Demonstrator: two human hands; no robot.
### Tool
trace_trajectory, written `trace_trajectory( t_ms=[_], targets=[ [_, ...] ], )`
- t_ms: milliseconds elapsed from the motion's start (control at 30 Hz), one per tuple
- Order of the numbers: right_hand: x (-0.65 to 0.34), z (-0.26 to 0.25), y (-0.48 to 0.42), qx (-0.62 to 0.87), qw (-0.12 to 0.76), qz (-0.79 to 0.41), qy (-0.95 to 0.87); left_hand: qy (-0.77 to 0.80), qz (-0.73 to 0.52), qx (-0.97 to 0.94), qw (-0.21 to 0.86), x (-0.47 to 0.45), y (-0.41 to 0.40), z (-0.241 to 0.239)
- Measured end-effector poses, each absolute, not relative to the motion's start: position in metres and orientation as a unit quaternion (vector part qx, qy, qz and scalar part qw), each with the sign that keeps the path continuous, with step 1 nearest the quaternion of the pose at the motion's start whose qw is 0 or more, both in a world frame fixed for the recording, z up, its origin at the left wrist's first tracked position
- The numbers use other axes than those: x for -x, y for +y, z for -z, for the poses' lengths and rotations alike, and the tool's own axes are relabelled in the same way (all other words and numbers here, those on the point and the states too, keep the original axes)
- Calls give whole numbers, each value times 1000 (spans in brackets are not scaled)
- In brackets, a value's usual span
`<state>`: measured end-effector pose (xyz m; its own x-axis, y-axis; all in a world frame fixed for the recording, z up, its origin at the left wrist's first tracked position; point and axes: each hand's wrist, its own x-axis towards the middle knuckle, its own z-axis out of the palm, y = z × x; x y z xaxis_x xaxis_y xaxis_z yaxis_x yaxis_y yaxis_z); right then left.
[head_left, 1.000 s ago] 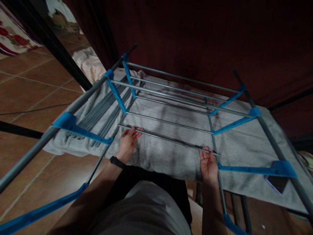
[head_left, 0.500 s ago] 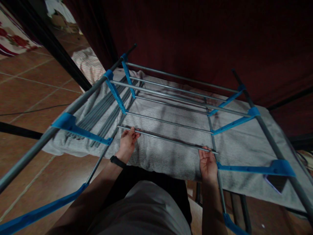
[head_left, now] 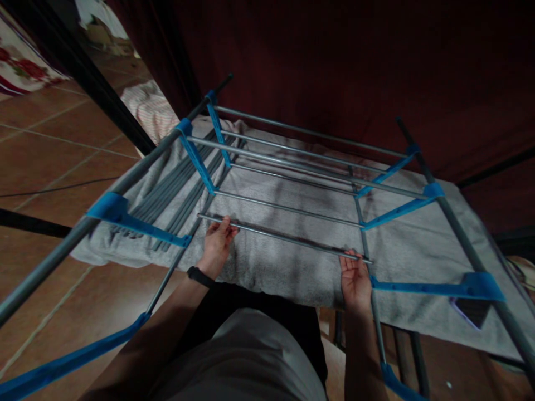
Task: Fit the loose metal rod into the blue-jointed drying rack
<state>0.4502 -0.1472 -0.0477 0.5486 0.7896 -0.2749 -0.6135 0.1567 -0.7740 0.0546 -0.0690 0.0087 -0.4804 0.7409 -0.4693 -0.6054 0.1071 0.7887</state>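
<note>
I hold a loose grey metal rod (head_left: pixel 284 238) level in front of me. My left hand (head_left: pixel 216 245) grips it near its left end, fingers curled round it, a black band on the wrist. My right hand (head_left: pixel 354 278) pinches the rod's right end beside a blue bracket (head_left: pixel 422 288). The rod sits within a rack frame (head_left: pixel 137 170) of grey tubes and blue plastic connectors, just in front of a fitted crossbar (head_left: pixel 288 208).
A grey towel (head_left: pixel 418 250) lies under the frame, with several spare grey rods (head_left: pixel 175 186) on its left part. A dark red curtain hangs behind. Brown floor tiles stretch to the left. A dark flat object (head_left: pixel 472 312) lies on the towel at right.
The rod's left end has shifted slightly left and up with my left hand. My right hand has barely moved.
</note>
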Motion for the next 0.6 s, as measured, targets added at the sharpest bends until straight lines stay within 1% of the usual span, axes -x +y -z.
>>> trace_trajectory(
  t_ms=[333,600],
  targets=[
    [-450,46,-147,457,757,-458,-91,513,-646,-66,561,-61,-74,-22],
    [-451,50,-147,463,754,-456,-101,514,-632,-65,576,-64,-76,-22]
  ],
)
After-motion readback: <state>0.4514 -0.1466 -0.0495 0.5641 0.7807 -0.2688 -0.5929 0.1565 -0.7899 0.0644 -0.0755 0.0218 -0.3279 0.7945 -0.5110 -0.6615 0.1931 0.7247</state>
